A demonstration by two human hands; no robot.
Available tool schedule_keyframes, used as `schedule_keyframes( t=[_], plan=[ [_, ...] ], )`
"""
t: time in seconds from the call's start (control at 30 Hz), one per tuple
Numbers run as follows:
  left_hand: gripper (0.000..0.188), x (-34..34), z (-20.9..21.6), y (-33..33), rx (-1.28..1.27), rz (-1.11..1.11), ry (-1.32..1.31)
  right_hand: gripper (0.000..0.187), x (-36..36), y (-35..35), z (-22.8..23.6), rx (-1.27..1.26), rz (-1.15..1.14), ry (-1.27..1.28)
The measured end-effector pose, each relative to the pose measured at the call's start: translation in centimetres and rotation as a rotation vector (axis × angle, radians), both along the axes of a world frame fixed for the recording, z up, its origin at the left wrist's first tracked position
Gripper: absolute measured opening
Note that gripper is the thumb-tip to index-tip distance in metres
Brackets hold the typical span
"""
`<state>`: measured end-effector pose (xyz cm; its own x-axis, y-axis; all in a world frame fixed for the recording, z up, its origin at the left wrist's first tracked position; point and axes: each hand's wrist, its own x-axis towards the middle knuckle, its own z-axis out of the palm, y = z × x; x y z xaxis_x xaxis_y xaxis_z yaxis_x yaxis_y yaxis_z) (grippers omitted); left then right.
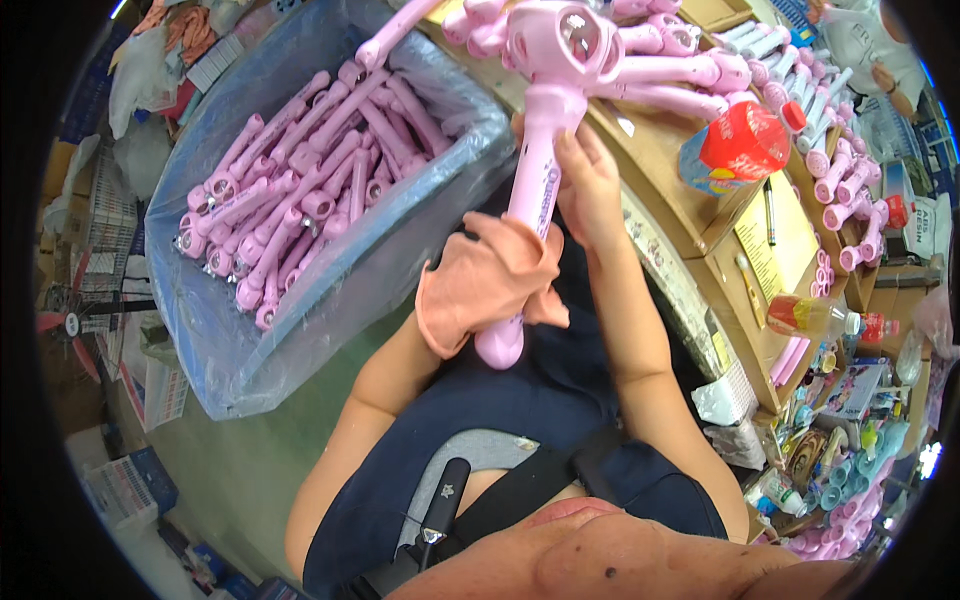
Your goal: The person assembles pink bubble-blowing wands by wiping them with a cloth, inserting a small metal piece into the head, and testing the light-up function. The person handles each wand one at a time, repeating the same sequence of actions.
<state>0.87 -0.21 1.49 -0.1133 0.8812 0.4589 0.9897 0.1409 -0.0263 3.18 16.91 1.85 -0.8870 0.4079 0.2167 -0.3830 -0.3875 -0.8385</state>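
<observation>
Right hand (590,190): 1 o'clock, raised, fingers clamped on upper wand (537,170).
Left hand: under cloth (488,278); fingers can't tell.
Wand: centre, head toward 12.
Bin (225,365): 10 o'clock, more wands (300,160) inside.
Bottle (740,150): 2 o'clock.

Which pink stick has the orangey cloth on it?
The pink stick in the middle, held by the right hand. The orangey cloth covers part of its handle; none of the other sticks in the blue-lined bin has any.
</observation>
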Motion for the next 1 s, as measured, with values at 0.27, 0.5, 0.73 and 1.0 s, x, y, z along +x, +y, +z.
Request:
schedule_keyframes(
  t=[0.27, 0.5, 0.73, 1.0],
  plan=[
    [0.063, 0.8, 2.0, 1.0, 0.03, 0.078, 0.123, 0.073, -3.3, 3.0, 3.0, -0.121, -0.013, -0.191],
    [0.035, 3.2, 0.3, 0.8, 0.254, 0.566, 0.459, 0.048, -4.5, 4.1, 3.4, -0.249, -0.079, 0.026],
    [0.024, 4.4, 1.2, -2.1, 0.201, 0.022, -1.794, 0.073, -4.8, 4.9, 0.9, -0.342, 0.071, 0.211],
    [0.024, 2.8, 0.9, -1.3, 0.159, 0.287, -1.233, 0.081, -2.3, 5.5, 1.4, 0.196, -0.15, 0.128]
  ],
)
